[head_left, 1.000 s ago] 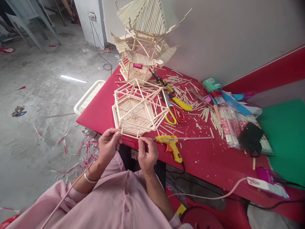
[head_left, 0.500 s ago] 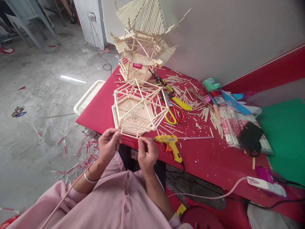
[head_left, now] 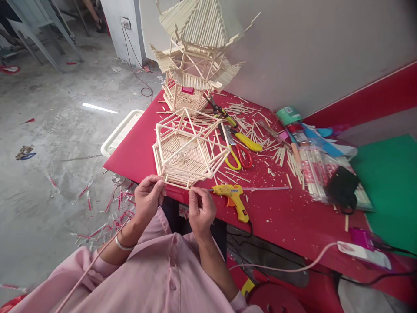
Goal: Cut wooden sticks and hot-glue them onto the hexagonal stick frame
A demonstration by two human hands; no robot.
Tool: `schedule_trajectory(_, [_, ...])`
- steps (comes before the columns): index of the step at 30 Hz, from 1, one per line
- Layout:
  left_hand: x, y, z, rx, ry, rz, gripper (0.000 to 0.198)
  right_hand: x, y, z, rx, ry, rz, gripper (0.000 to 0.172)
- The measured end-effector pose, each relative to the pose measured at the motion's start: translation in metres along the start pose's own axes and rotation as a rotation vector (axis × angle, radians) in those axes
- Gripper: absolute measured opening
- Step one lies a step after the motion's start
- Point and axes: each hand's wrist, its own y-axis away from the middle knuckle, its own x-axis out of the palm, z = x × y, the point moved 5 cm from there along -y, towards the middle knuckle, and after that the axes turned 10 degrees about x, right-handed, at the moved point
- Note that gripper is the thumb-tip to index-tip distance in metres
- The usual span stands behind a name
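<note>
Bare, pale wood with a matt, unvarnished finish makes up the thin stick [head_left: 177,186], the hexagonal model [head_left: 183,155] and the tiered tower [head_left: 205,32], whose closely laid sticks give the roofs a ribbed surface. The red tabletop [head_left: 137,152] appears smooth with a faint sheen, bearing a yellow plastic glue gun [head_left: 228,190] with a translucent glue stick [head_left: 267,188], and scissors [head_left: 231,140] combining grey metal with smooth plastic handles. Clear, glossy plastic packets [head_left: 312,174] contrast with the soft, matt cloth shirt [head_left: 146,269] and the rough, concrete-like floor [head_left: 81,139].
</note>
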Motion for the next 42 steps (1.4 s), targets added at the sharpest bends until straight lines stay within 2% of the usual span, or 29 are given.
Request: schedule_trajectory(42, [0.0014,-0.0002,-0.0018,-0.006,-0.015,-0.004,0.020,-0.0004,-0.0010,0.0042,-0.032,-0.021,-0.007,0.009])
